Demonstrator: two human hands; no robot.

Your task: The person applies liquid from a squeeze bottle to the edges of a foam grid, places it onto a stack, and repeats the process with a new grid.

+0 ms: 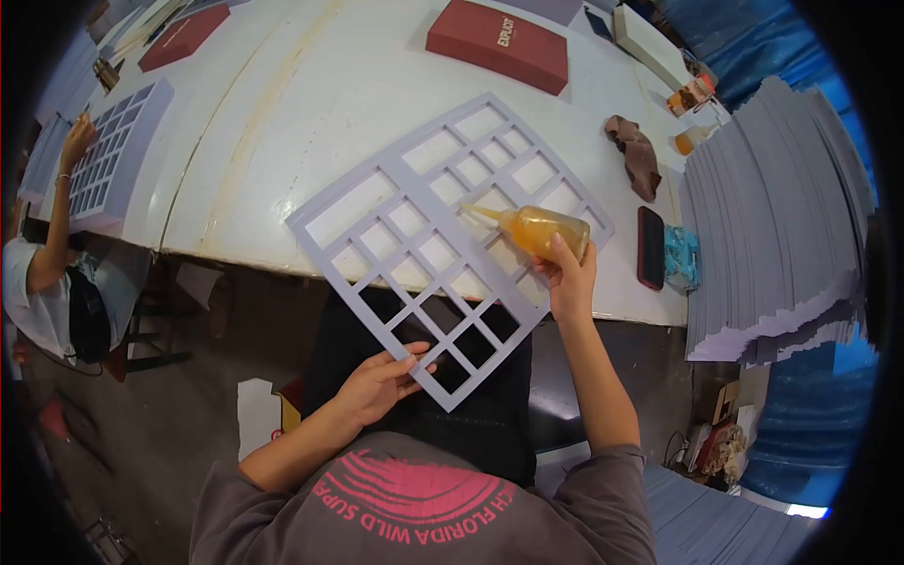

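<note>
A light grey-purple frame [404,180] with many rectangular openings lies at an angle, partly on the white table and partly over its front edge. My left hand [384,381] grips the frame near its lowest corner, fingers at the rim. Above the frame's right half, my right hand [567,278] holds a clear bottle [551,231] of amber liquid by its base end. The bottle is tilted almost level, and its long yellowish nozzle points left over the middle of the frame. Whether the nozzle touches the frame is too fine to tell.
On the white table [254,141] are a red box [497,42], a brown cloth [634,157], a dark phone [650,249] and a blue packet [681,256]. Tall stacks of grey sheets [772,226] stand at the right. A co-worker's arm [58,217] reaches over another grid at the left.
</note>
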